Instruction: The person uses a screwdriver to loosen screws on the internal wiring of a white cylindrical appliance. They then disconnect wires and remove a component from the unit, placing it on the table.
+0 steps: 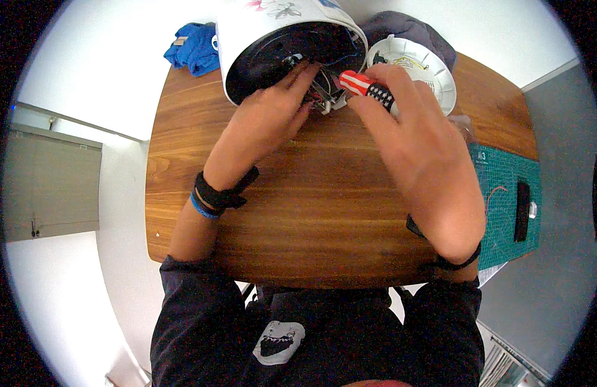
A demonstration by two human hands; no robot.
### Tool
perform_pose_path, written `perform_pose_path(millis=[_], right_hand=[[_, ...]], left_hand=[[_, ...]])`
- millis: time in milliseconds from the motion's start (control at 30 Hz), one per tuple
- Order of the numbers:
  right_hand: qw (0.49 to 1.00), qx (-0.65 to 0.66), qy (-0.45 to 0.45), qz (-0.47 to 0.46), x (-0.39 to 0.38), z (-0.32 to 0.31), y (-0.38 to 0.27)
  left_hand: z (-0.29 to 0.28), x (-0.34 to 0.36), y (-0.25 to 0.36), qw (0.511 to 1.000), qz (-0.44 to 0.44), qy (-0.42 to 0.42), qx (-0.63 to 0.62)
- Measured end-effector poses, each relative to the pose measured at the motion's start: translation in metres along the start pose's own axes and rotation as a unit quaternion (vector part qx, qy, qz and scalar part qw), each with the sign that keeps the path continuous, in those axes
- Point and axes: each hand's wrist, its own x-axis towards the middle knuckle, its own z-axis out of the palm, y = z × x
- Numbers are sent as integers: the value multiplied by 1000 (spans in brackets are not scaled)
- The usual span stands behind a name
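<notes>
At surface's (311, 187) far side: one white cylinder (237, 26), tipped, mouth facing wearer. Several wires (324, 102), uncountable, at mouth's lower right. Left hand (269, 113) nearer — fingertips at wires, can't tell whether pinched. Right hand (421, 129), right of wires: grip clamped round one patterned tool (369, 89), long axis slanting up-left. One white cover (445, 84) beyond.

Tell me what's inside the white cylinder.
The white cylinder shows a dark interior, with wires at the mouth's lower right. The left hand covers part of the opening; what lies behind it is hidden.

One white drum (242, 27), one striped handle (368, 88)
</notes>
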Motion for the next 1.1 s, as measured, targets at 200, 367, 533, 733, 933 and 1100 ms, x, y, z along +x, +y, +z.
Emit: perform_pose_path(millis=[200, 367, 533, 733, 933, 1100], right_hand=[[997, 14, 55, -50, 3, 7, 3], [995, 32, 67, -67, 5, 4, 9], [997, 65, 26, -27, 0, 5, 8], [994, 98, -45, -3, -5, 0, 1], [999, 28, -12, -39, -4, 10, 1], [997, -20, 29, -65, -1, 12, -2]], left_hand=[[3, 1, -3, 1000, 8, 4, -11], [3, 1, -2, 1000, 14, 11, 2], [5, 1, -4, 1000, 5, 6, 10], [7, 1, -5, 999, 25, 36, 20], [6, 2, -6, 999, -3, 6, 49], [5, 1, -7, 997, 6, 29, 67]])
